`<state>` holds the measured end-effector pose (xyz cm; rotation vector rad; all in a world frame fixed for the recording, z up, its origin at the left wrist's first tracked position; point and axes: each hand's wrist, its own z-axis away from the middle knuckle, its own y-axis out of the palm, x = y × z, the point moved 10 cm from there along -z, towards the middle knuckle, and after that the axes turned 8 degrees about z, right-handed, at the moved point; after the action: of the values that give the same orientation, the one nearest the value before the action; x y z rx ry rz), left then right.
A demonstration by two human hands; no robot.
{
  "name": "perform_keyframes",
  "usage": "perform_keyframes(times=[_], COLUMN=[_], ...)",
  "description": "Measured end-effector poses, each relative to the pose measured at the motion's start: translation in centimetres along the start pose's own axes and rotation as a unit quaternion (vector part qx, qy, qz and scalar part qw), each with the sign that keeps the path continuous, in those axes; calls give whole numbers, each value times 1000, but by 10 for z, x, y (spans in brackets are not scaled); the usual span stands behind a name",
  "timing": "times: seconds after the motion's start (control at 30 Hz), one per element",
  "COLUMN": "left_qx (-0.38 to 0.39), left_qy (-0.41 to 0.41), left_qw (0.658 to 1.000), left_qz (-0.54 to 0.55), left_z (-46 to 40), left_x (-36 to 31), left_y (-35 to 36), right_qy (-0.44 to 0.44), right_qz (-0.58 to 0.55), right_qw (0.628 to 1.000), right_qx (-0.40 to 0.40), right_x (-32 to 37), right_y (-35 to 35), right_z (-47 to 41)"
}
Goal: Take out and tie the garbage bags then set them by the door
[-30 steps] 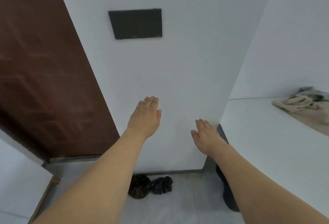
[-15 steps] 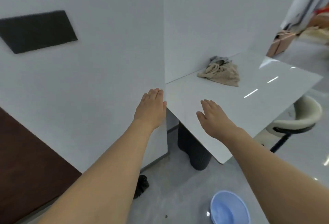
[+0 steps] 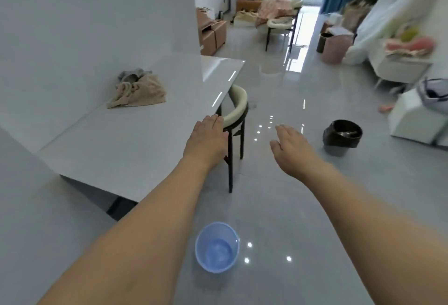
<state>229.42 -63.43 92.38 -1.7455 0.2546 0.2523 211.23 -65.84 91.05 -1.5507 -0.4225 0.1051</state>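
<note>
A small bin lined with a black garbage bag (image 3: 341, 135) stands on the grey floor at the right, with some rubbish in it. An unlined blue bin (image 3: 217, 247) stands on the floor close below my arms. My left hand (image 3: 207, 141) is stretched forward, palm down, fingers flat, holding nothing, over the table's edge. My right hand (image 3: 292, 147) is also flat and holds nothing, left of the lined bin and apart from it. A pink bin (image 3: 335, 46) and a dark bin (image 3: 323, 41) stand far back on the right.
A white table (image 3: 135, 140) runs along the wall at the left with a beige cloth (image 3: 138, 91) on it. A cream stool (image 3: 236, 111) is tucked under its far edge. White furniture (image 3: 417, 115) lines the right side. Sofa and chairs stand at the back.
My view has swung right, from the door and wall with tied black bags on the floor, into the room. Both hands stay flat and hold nothing.
</note>
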Motion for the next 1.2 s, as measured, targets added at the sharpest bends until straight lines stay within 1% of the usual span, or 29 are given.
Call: perform_keyframes(times=[0.1, 0.2, 0.3, 0.37, 0.47, 0.57, 0.77, 0.83, 0.93, 1.1, 1.2], left_qx=[6, 34, 56, 61, 83, 102, 111, 116, 102, 131, 154], left_qy=[71, 139, 173, 189, 213, 215, 207, 207, 213, 232, 224], left_qw=[997, 989, 983, 980, 973, 971, 972, 971, 971, 963, 962], left_qz=[10, 18, 16, 17, 8, 6, 23, 30, 48, 51, 37], left_z=[-33, -55, -78, -98, -128, -165, -273, -320, -382, -445, -488], left_x=[-119, -220, -288, -323, -364, -386, -421, -442, -480, -544, -567], left_y=[48, 98, 137, 155, 190, 226, 284, 297, 309, 357, 393], right_qy=[73, 141, 190, 215, 240, 247, 253, 258, 264, 281, 287], right_qz=[14, 27, 25, 23, 15, 6, 8, 14, 22, 12, -1], right_qw=[997, 990, 981, 976, 970, 968, 967, 966, 964, 958, 956], right_qx=[-6, 2, 23, 20, 22, 33, 30, 28, 14, 52, 63], right_x=[-129, -234, -313, -357, -407, -446, -534, -567, -609, -692, -748], right_y=[-15, -24, -26, -31, -30, -23, -29, -40, -62, -55, -49], right_z=[21, 51, 74, 78, 72, 50, -37, -72, -116, -158, -192])
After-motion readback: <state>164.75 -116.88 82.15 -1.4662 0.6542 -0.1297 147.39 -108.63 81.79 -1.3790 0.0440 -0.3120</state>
